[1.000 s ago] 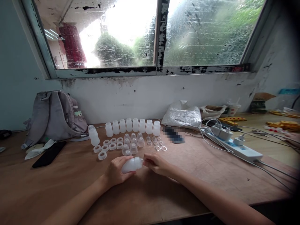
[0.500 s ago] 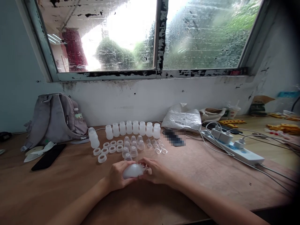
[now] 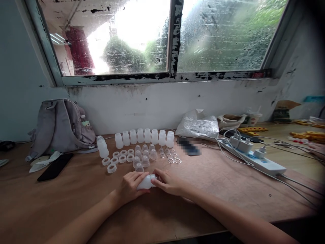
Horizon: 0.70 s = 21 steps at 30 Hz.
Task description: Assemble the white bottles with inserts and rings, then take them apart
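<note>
A frosted white baby bottle (image 3: 145,183) lies on its side between my hands, low over the table's near part. Wrapped round its body is my left hand (image 3: 131,185). My right hand (image 3: 166,182) closes on the bottle's neck end, thumb on the near side; whatever else sits under those fingers is hidden. Just beyond are clear dome caps (image 3: 145,161) in a cluster. To their left lie several white collar rings (image 3: 111,168), and to their right several small clear rings (image 3: 171,161). Behind them stands a row of open frosted bottles (image 3: 140,136).
A capped bottle (image 3: 102,147) stands left of the row. Further left are a grey backpack (image 3: 59,128) and a black phone (image 3: 54,167). A silver bag (image 3: 197,125) rests by the wall. On the right lies a power strip (image 3: 264,164) with trailing cables.
The bottle has turned so its neck shows beside my right fingers. My right thumb has come over onto the neck, and less of the bottle's body shows. The view has shifted slightly.
</note>
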Motion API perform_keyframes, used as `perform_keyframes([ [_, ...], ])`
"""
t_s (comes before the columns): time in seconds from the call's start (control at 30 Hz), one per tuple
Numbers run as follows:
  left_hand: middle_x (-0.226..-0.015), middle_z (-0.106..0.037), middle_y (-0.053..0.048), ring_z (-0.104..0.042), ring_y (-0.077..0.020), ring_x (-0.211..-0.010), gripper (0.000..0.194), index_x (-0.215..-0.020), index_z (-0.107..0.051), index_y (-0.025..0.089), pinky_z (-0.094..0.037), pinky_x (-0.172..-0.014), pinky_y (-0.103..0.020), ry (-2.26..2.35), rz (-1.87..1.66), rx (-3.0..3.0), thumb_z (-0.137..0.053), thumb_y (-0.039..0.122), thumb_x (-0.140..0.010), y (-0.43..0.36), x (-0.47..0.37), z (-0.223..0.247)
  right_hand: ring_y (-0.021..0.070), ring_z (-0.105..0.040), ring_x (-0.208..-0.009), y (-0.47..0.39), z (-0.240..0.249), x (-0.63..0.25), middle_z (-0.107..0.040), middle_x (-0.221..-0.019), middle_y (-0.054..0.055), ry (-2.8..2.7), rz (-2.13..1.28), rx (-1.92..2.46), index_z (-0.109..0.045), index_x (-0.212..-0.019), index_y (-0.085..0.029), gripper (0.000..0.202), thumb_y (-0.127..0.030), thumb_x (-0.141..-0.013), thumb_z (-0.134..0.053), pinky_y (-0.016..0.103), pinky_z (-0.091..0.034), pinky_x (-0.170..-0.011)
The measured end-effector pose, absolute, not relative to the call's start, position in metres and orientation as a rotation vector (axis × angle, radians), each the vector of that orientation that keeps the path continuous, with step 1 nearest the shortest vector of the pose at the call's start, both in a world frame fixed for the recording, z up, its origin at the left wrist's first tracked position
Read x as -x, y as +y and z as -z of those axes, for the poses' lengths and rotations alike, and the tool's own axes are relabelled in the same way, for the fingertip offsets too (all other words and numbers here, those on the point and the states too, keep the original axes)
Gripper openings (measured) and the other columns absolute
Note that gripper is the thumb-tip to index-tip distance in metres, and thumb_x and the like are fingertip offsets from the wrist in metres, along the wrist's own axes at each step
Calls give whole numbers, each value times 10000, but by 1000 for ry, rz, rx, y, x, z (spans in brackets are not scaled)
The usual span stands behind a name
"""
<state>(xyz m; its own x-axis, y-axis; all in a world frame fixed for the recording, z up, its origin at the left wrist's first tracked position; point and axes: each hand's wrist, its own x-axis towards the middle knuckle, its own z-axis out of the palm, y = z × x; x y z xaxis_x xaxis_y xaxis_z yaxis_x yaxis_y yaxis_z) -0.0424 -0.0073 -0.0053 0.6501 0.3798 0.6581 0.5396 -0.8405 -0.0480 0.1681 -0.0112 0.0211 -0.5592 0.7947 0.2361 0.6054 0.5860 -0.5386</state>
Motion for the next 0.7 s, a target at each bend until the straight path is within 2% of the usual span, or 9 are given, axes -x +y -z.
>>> perform_keyframes([
  [0.1, -985, -617, -92, -591, -196, -855, 517, -1135, -475, 159, -494, -742, -313, -763, 954, 2673, -515, 486, -736, -6, 43, 3, 137, -483, -616, -14, -24, -169, -562, -712, 30, -2474, -427, 1101, -500, -792, -173, 356, -520, -777, -423, 233, -313, -549],
  [0.2, -986, -616, -86, -590, -190, -852, 521, -1136, -470, 158, -490, -752, -312, -741, 924, 2701, -518, 486, -734, -5, 44, 3, 138, -475, -581, -15, -24, -168, -563, -680, 37, -2502, -391, 1115, -520, -781, -163, 380, -536, -750, -452, 236, -292, -521],
  [0.3, -978, -617, -93, -592, -191, -846, 539, -1160, -452, 149, -495, -736, -309, -717, 907, 2688, -500, 490, -745, -5, 44, 5, 117, -437, -511, -15, -25, -166, -546, -617, 27, -2452, -501, 1125, -549, -760, -151, 386, -519, -770, -432, 232, -268, -474],
  [0.47, -982, -620, -100, -595, -193, -855, 517, -1158, -451, 151, -496, -748, -308, -713, 967, 2670, -489, 477, -759, -9, 41, 6, 75, -333, -439, -15, -30, -164, -432, -488, -14, -2341, -763, 1177, -512, -548, -143, 438, -521, -761, -449, 222, -211, -413],
  [0.53, -984, -620, -98, -595, -193, -856, 513, -1161, -448, 153, -496, -752, -305, -713, 978, 2676, -497, 468, -758, -10, 40, 4, 66, -316, -437, -14, -29, -164, -401, -472, -24, -2289, -847, 1178, -502, -527, -139, 440, -518, -749, -470, 214, -199, -399],
  [0.6, -988, -615, -92, -591, -194, -865, 510, -1162, -445, 161, -495, -757, -306, -722, 985, 2702, -505, 462, -755, -10, 40, 2, 61, -334, -438, -12, -29, -167, -413, -493, -27, -2237, -957, 1149, -534, -591, -133, 410, -514, -737, -492, 201, -208, -385],
  [0.7, -1050, -578, -89, -554, -203, -950, 492, -1196, -403, 178, -477, -807, -327, -848, 1017, 2768, -491, 422, -778, -10, 42, -1, 63, -422, -444, -6, -33, -175, -501, -623, -11, -2147, -1313, 1087, -539, -866, -143, 400, -519, -745, -479, 176, -265, -362],
])
